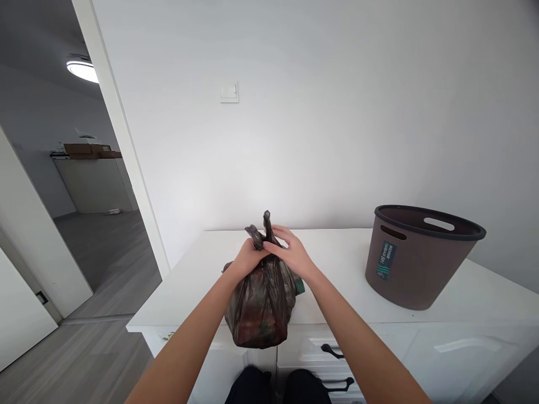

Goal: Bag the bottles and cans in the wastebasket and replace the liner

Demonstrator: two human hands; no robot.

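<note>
A dark, see-through plastic garbage bag (263,314), bulging with contents, is at the front edge of the white cabinet top. Reddish items show dimly through its film, and something green (299,285) shows at its right side. My left hand (247,259) is closed around the gathered neck of the bag from the left. From the right, my right hand (290,252) pinches the same twisted neck between thumb and fingers. Two twisted ends of the bag stick up above my hands. Whether the neck is fully knotted is hidden by my fingers.
A brown garbage bin (415,266) with a black rim stands on the right of the white cabinet (337,306). Black drawer handles (332,352) are on the cabinet front. Behind is a white wall with a light switch (229,92); a doorway opens at left.
</note>
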